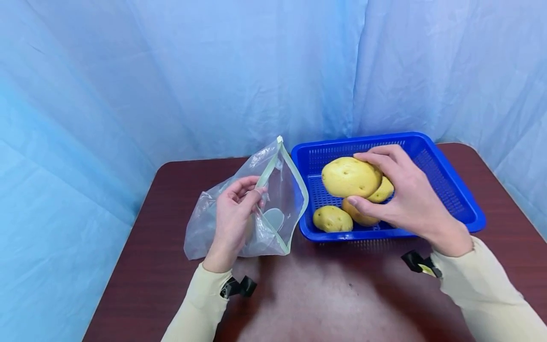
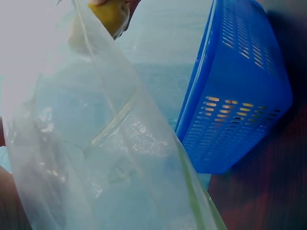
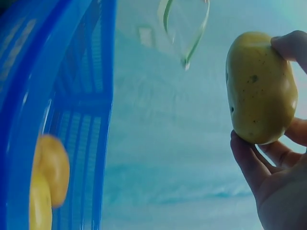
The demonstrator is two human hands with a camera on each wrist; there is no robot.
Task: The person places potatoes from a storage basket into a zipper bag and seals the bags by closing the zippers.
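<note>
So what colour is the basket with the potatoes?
The basket is blue, clearest in the head view.

I am seeing my left hand [image 1: 232, 216] pinching with curled fingers, while my right hand [image 1: 403, 197] is gripping, thumb below, fingers arched above.

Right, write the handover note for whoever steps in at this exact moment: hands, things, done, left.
Left hand: grips the clear plastic zip bag with pale green rim near its mouth, holding it open on the dark red-brown table.
Right hand: holds one large yellow potato, lifted above the blue perforated plastic basket.
In the basket: three more yellow potatoes, one at front left, two partly hidden behind the hand.
Done: one potato picked up. No potato shows in the bag.
Left, as it seems: put the held potato into the bag, then likely the other three.
</note>
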